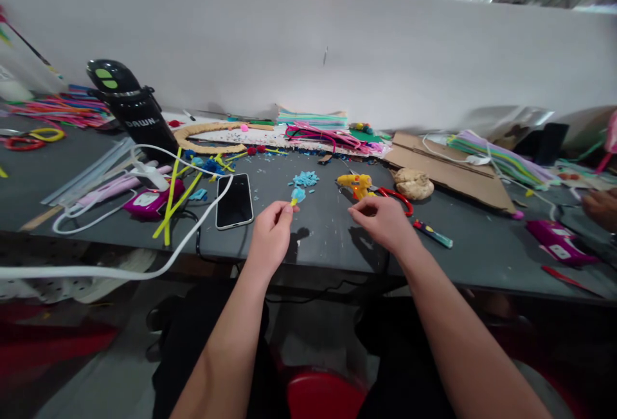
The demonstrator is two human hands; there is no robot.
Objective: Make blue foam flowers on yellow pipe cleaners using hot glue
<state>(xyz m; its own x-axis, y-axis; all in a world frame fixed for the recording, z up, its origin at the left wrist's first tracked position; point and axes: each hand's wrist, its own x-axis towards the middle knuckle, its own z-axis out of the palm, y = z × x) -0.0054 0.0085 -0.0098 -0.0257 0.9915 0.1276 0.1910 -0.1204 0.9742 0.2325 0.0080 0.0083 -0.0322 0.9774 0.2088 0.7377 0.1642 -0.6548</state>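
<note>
My left hand (272,232) is closed in a pinch on a small light-blue flower (298,195) with a yellow stem, held over the desk's front half. My right hand (380,218) hovers to the right, thumb and fingertips pressed together; whatever may be between them is too small to make out. Just behind it lies a yellow glue gun (355,184) with a small orange light. Red-handled scissors (398,199) rest beside the gun, partly hidden by my hand. Beyond the flower is a little heap of cut blue pieces (305,178).
A phone (234,202) lies left of my hands, near yellow strips (182,199) and a white cable (193,232). A black bottle (132,110) stands farther back. On the right are a utility knife (434,234), cardboard (448,171) and another person's hand (600,208).
</note>
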